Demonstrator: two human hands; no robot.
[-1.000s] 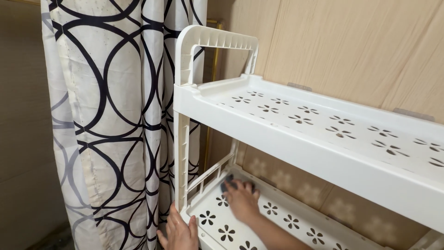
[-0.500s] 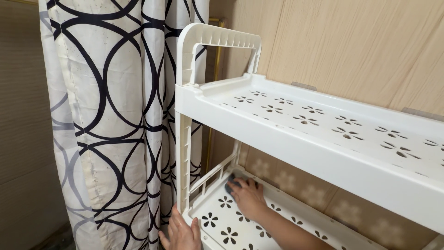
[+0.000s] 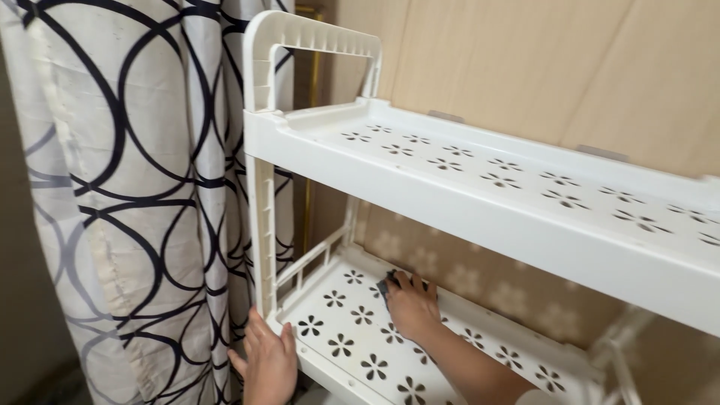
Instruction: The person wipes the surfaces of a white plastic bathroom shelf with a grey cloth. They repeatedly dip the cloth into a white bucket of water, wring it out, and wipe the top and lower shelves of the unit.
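Right hand [image 3: 410,306] pressing dark cloth [image 3: 385,285] flat, grip spread, on white rack's [image 3: 450,180] lower shelf [image 3: 352,330]. Left hand [image 3: 268,364] spread, steadying rack's front corner. Risk: hard pressing could tip light rack toward patterned curtain [image 3: 142,187].

Curtain [image 3: 135,195] hangs left of the shelf rack [image 3: 480,187]; wall panel [image 3: 540,67] stands behind. Right hand [image 3: 411,304] lies on the lower shelf [image 3: 337,322], left hand [image 3: 268,364] at its front-left corner.

Hands [image 3: 411,306] on white shelf rack [image 3: 480,180]
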